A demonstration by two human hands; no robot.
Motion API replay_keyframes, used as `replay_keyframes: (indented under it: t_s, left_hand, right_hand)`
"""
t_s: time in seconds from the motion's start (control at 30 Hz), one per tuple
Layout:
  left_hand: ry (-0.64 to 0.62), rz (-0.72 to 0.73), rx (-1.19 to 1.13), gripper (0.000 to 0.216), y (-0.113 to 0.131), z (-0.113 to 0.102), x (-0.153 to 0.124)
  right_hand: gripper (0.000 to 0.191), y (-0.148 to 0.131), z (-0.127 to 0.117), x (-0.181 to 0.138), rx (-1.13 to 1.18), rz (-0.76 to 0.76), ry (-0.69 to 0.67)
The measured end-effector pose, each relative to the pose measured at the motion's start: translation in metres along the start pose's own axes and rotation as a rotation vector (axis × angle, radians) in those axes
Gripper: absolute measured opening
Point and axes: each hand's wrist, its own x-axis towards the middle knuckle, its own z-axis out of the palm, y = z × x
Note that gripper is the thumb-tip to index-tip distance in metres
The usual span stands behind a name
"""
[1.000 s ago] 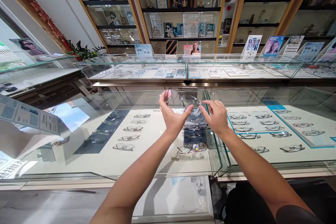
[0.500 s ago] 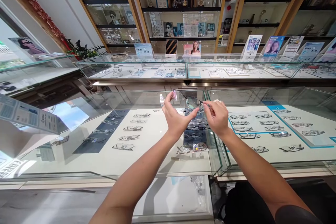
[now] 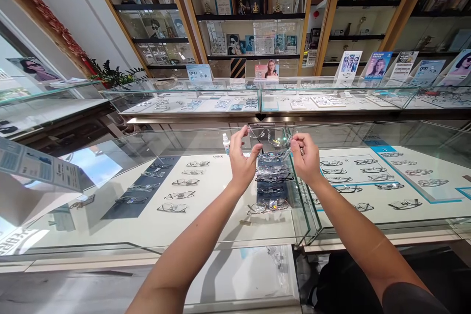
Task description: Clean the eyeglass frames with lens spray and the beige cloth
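A pair of thin-rimmed eyeglasses [image 3: 273, 136] is held up above the glass counter between my two hands. My left hand [image 3: 243, 164] has its fingertips at the left end of the frame, with the thumb close to a dark temple arm. Pinched in my right hand [image 3: 306, 157] is the right side of the glasses, near the hinge; its curled fingers hide part of it. A small white bottle [image 3: 225, 144] stands just beyond my left hand. Under the glass, below my hands, several eyeglasses [image 3: 274, 176] rest on a dark strip.
The glass-topped counter [image 3: 217, 235] holds more rows of eyeglasses at left and right. A printed stand [image 3: 40, 167] is at the left. Beyond lies a second display case [image 3: 198, 89] topped with advertising cards. Wall shelves [image 3: 253, 17] rise behind it.
The eyeglasses have turned between my hands, and a temple arm now shows near my left thumb. My left thumb has drawn in toward its fingers. My right hand has shifted slightly.
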Motion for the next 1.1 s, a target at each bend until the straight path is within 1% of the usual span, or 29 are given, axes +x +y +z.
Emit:
replay_keyframes:
  t_s: [0.13,0.3,0.4,0.6,0.8,0.87,0.97,1.03,1.1]
  left_hand:
    - [0.022,-0.050,-0.036,0.062,0.000,0.000,0.002]
    - [0.023,-0.108,-0.123,0.070,-0.006,0.001,0.003]
    - [0.017,-0.116,-0.134,0.073,-0.005,0.001,0.003]
    - [0.008,-0.151,-0.212,0.069,0.000,0.003,0.004]
    - [-0.006,-0.168,-0.200,0.068,0.007,0.004,0.006]
    - [0.002,-0.144,-0.187,0.068,0.010,0.003,0.005]
    - [0.023,-0.026,-0.133,0.067,0.016,0.001,0.010]
    - [0.047,0.077,-0.077,0.068,0.024,-0.002,0.019]
    - [0.081,0.174,-0.024,0.068,0.034,-0.005,0.036]
  right_hand:
    - [0.021,0.001,-0.003,0.002,0.044,0.016,-0.046]
    - [0.024,0.003,-0.003,0.003,0.078,0.021,-0.099]
    - [0.027,0.005,-0.003,0.003,0.092,0.034,-0.104]
    - [0.027,0.006,-0.004,0.006,0.131,0.060,-0.070]
    - [0.028,0.001,-0.003,0.007,0.144,0.062,0.041]
    - [0.027,-0.001,-0.003,0.007,0.166,0.073,0.058]
    - [0.026,-0.005,-0.005,0.014,0.218,0.084,0.070]
    - [0.026,-0.011,-0.009,0.024,0.225,0.077,0.060]
    - [0.026,-0.020,-0.015,0.041,0.210,0.047,0.037]
